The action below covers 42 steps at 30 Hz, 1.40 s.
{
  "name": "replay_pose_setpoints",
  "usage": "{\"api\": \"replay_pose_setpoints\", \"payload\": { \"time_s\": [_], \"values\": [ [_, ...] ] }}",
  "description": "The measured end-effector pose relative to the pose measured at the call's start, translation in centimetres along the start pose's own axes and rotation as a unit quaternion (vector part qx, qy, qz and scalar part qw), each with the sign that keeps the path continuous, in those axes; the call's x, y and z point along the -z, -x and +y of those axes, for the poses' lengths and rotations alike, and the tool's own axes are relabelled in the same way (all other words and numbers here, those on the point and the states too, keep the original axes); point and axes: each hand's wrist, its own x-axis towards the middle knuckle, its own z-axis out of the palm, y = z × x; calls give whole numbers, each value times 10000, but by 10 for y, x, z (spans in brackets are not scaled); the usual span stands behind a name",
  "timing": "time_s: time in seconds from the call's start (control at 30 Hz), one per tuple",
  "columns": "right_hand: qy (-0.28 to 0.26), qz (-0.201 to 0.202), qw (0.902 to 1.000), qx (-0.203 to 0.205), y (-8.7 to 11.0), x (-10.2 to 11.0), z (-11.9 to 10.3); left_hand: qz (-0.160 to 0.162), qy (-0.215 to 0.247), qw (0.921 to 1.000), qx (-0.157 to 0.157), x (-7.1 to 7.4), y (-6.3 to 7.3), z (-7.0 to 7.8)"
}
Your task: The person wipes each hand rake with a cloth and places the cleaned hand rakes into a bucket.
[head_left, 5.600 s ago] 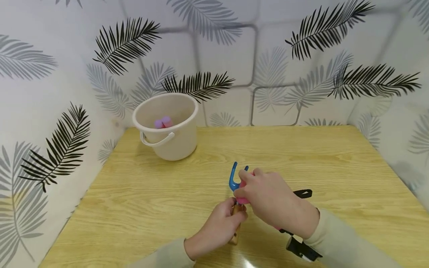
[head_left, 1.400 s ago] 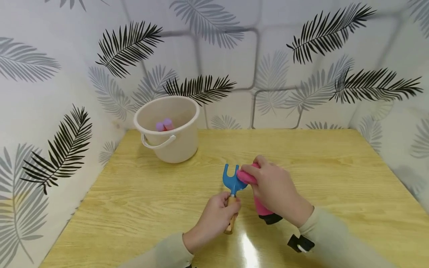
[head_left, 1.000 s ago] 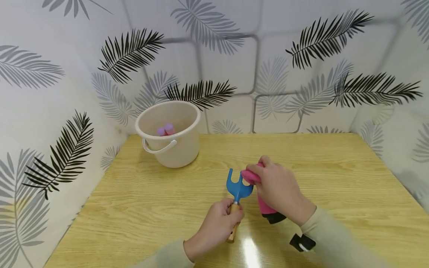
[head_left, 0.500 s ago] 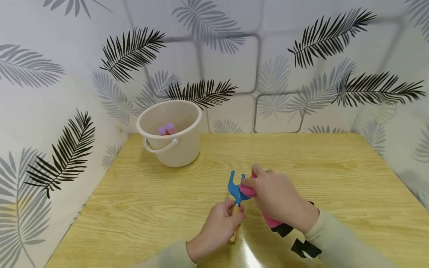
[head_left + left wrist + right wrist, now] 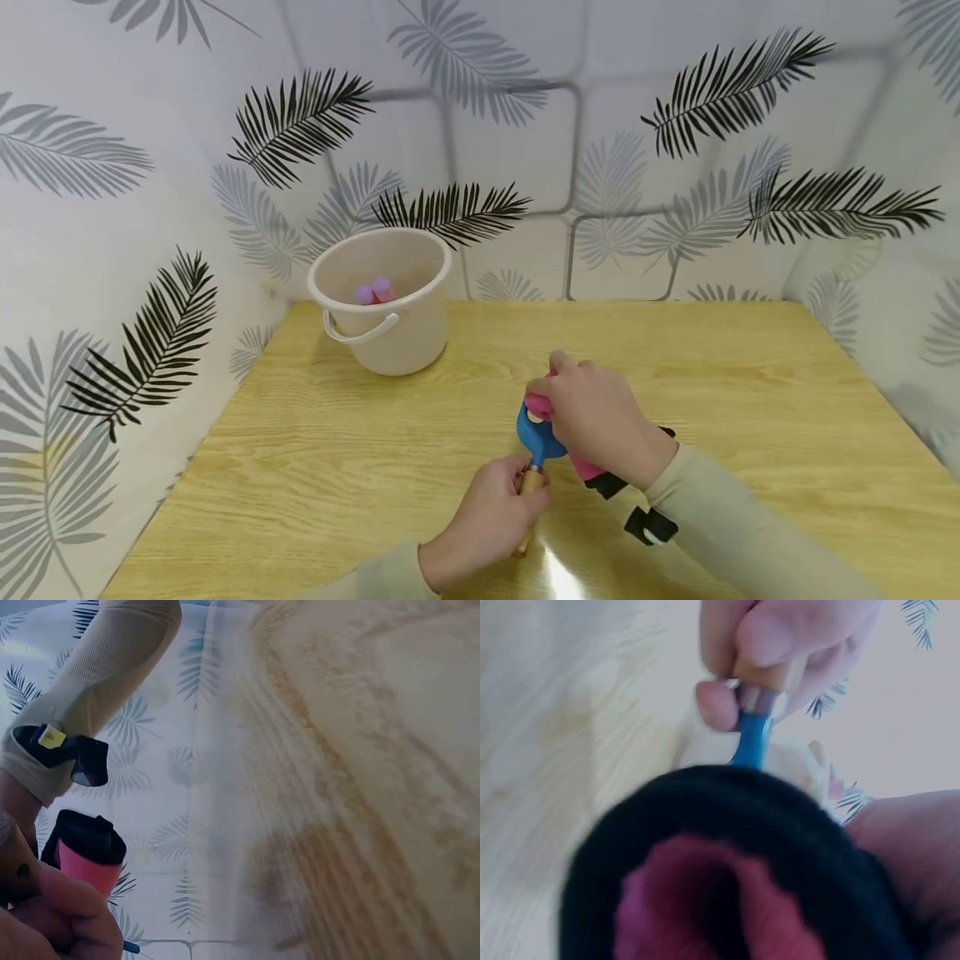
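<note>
My left hand (image 5: 487, 517) grips the wooden handle of a small blue garden fork (image 5: 531, 435), its head pointing away from me. My right hand (image 5: 600, 417) holds a pink glove (image 5: 585, 469) with a black cuff and presses a bunched part of it against the fork's head. Hand and glove cover the tines. In the right wrist view the hollow black cuff (image 5: 705, 795) fills the foreground, with the fork's blue neck (image 5: 754, 739) behind it. The left wrist view shows the pink and black cuff end (image 5: 90, 870) beyond my left fingers.
A cream bucket (image 5: 405, 337) with its handle hanging down stands at the back left of the wooden table (image 5: 712, 367). Pink pieces with lilac ends (image 5: 383, 287) lie inside it. A leaf-patterned wall covering (image 5: 510, 142) rises behind the table.
My right hand has rubbed the glove about the fork's head, from the neck area to the tines' right side, and now sits farther left over the tines. The left hand keeps its grip.
</note>
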Motion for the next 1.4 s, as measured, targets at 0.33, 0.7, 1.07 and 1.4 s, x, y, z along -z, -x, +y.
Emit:
{"api": "replay_pose_setpoints", "payload": {
  "time_s": [0.33, 0.7, 1.07, 1.4],
  "values": [
    [-265, -158, 9984, 477, 12, 14, -20, 54, -236, 9997, -64, 3, -4, 1],
    [-281, -233, 9987, 368, -4, 2, -7, 230, 588, 9970, 440, 7, -5, 3],
    [-920, -89, 9932, 703, 13, 20, -11, 530, 1267, 9882, 674, 19, -13, 4],
    [-840, -35, 9947, 584, 8, 22, -10, 15, 1270, 9898, 648, 18, -11, 3]
  ]
}}
